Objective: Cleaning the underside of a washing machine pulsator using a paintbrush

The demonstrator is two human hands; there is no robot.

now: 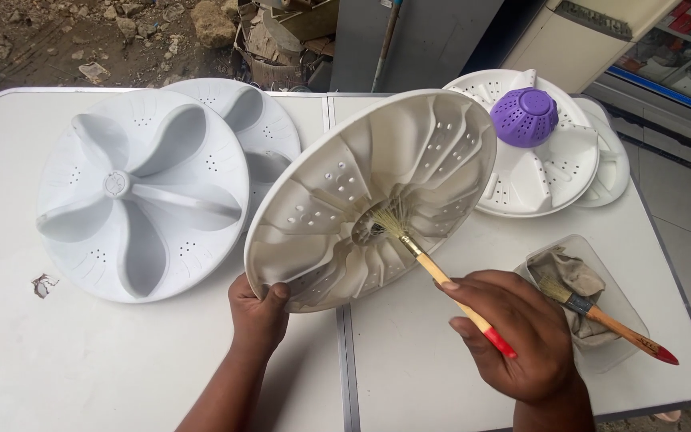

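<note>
My left hand [257, 308] grips the lower rim of a white washing-machine pulsator disc [337, 184], held tilted with its ribbed underside facing me. My right hand [513, 332] holds a paintbrush [433, 268] with a wooden handle and red end. Its bristles press into the hub at the disc's centre. Both hands are above the white folding table [41, 376].
Two more white pulsator discs [141, 196] lie stacked at the left. Another disc [553, 172] with a purple cap [525, 117] sits at the back right. A clear tray [617, 304] at the right holds a rag and a second brush [601, 320]. Rubble and dirt lie beyond the table.
</note>
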